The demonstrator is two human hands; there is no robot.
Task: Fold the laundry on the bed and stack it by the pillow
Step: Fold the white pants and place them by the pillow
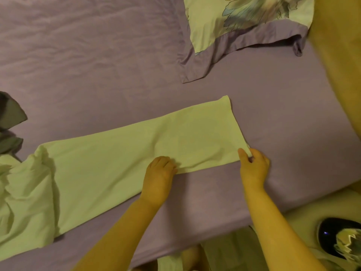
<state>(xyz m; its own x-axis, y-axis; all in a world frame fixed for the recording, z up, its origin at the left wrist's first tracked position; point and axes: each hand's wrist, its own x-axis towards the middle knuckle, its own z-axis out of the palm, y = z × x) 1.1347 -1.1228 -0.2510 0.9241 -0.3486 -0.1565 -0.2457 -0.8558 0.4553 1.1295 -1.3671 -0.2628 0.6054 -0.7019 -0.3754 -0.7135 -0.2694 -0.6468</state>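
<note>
Spanning most of the view, purple bed (97, 55), with floral pillow (244, 22) at top right and pale green sheet (136, 151) folded into a long strip across the middle, bunched at its left end beside a grey garment (9, 118). Pinching the strip's near right corner, right hand (254, 165), grip clenched on the fabric; left hand (159, 173) gripping the strip's near edge just beside it, fingers curled into the cloth.

Pale cloth (136, 153) flat on bed (97, 75); half-folded
</note>
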